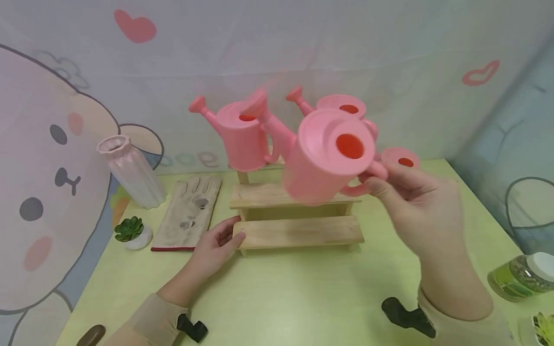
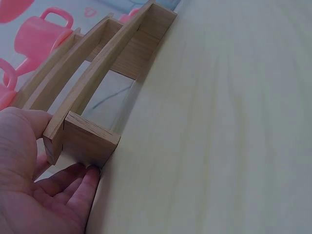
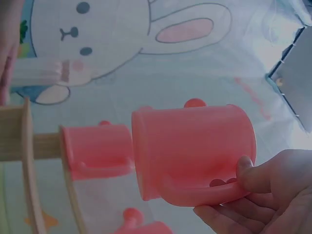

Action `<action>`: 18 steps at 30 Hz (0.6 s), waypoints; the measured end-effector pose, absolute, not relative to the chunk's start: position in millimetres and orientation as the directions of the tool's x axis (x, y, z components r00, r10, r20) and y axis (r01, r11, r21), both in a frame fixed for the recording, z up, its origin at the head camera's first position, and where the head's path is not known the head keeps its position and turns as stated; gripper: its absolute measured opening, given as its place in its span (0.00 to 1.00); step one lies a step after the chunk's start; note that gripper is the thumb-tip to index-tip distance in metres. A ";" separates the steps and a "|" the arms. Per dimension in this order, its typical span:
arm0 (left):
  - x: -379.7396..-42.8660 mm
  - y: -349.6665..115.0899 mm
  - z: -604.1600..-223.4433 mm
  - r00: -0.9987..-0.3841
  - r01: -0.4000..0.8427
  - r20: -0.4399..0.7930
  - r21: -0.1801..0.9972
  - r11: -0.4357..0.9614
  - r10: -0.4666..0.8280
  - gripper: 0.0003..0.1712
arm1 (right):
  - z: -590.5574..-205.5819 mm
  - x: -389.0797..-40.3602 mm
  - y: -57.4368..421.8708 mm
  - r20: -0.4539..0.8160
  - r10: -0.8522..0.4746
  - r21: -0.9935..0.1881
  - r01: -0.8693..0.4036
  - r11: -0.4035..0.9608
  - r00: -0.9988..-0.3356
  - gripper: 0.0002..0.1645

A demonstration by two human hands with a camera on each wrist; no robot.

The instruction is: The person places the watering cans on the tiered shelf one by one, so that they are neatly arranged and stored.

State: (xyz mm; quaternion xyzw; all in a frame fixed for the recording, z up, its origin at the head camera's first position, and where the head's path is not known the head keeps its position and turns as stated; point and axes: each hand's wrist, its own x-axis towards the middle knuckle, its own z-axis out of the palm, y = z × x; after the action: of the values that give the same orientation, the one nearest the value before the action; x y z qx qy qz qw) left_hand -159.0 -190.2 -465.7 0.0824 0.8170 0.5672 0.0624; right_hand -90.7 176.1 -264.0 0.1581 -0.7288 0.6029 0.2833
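Observation:
My right hand (image 1: 426, 211) pinches the handle of a pink watering can (image 1: 324, 154), thumb above and fingers beneath. In the head view the can hangs tilted over the wooden tiered stand (image 1: 298, 233), its spout pointing left. At the stand's left end, my left hand (image 1: 218, 242) grips the lowest step, with the thumb on the board (image 2: 73, 105) in the left wrist view. A second pink watering can (image 1: 244, 144) stands on the top tier at left. Another pink can (image 1: 335, 102) shows behind the held one, partly hidden. A further pink can (image 1: 389, 154) is behind my right hand.
Left of the stand lie a beige cloth glove (image 1: 186, 216), a pink-white vase (image 1: 134, 173) and a small potted succulent (image 1: 136, 235). At right are a jar with a white lid (image 1: 521, 276) and another plant (image 1: 543, 329). A printed curtain (image 1: 259, 57) hangs behind.

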 end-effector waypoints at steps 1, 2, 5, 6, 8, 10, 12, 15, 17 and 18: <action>-159.2 -190.5 -466.1 -0.978 0.063 -0.010 0.937 0.343 0.206 0.34 | -267.4 -93.6 169.5 0.571 0.079 -0.800 -0.532 0.277 -0.817 0.17; -159.4 -190.8 -466.6 -0.978 0.062 -0.011 0.938 0.342 0.207 0.34 | -270.6 -96.8 163.3 0.534 0.057 -0.802 -0.484 0.350 -0.843 0.16; -159.8 -191.5 -467.3 -0.978 0.065 -0.008 0.938 0.341 0.209 0.34 | -281.6 -108.9 148.5 0.437 -0.021 -0.811 -0.404 0.423 -0.899 0.15; -159.8 -191.8 -467.4 -0.978 0.066 -0.007 0.938 0.340 0.211 0.33 | -285.0 -113.0 144.3 0.407 -0.039 -0.816 -0.382 0.434 -0.913 0.15; -159.7 -192.4 -467.6 -0.977 0.071 -0.003 0.937 0.342 0.213 0.33 | -291.5 -120.8 137.0 0.356 -0.068 -0.827 -0.348 0.441 -0.932 0.16; -159.5 -193.0 -468.0 -0.977 0.073 -0.002 0.936 0.345 0.213 0.33 | -297.1 -127.0 131.3 0.327 -0.089 -0.830 -0.331 0.449 -0.941 0.16; -159.5 -193.2 -468.6 -0.978 0.072 -0.003 0.935 0.349 0.210 0.33 | -301.9 -132.2 127.7 0.313 -0.106 -0.826 -0.326 0.461 -0.944 0.16; -159.8 -193.0 -469.5 -0.978 0.069 -0.006 0.933 0.353 0.208 0.33 | -307.1 -137.9 125.8 0.314 -0.115 -0.811 -0.329 0.483 -0.943 0.15; -159.6 -192.5 -469.4 -0.978 0.069 -0.006 0.934 0.350 0.207 0.33 | -309.9 -141.5 126.0 0.318 -0.117 -0.796 -0.332 0.506 -0.941 0.14; -159.4 -192.2 -469.3 -0.978 0.069 -0.005 0.935 0.348 0.208 0.34 | -311.2 -143.4 126.2 0.318 -0.118 -0.790 -0.332 0.516 -0.941 0.14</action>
State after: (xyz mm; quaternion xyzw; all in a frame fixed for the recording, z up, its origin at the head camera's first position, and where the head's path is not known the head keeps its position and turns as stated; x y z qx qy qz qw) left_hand -159.4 -192.2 -469.3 0.0844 0.8187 0.5646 0.0615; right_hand -143.4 126.2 -311.2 0.1303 -0.8633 0.4744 0.1125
